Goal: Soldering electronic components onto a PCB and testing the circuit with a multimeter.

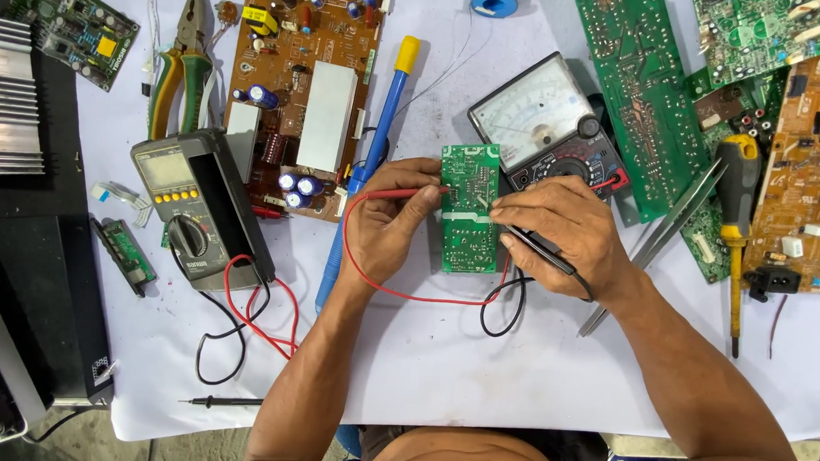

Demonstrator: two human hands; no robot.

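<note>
A small green circuit board (468,208) stands at the middle of the white table cover, solder side facing me. My left hand (387,225) grips its left edge and pinches a red test probe (410,194) whose tip touches the board. My right hand (558,231) holds a black test probe (538,249) and presses its tip to the middle of the board. Both leads curve below the board. An analog multimeter (548,124) lies just behind the board.
A digital multimeter (196,206) with red and black leads lies left. A brown circuit board (306,75), pliers (183,64) and a blue soldering iron (373,154) are behind. Green boards (640,93), tweezers (657,242) and a yellow screwdriver (736,215) lie right. Metal heatsink (4,97) at far left.
</note>
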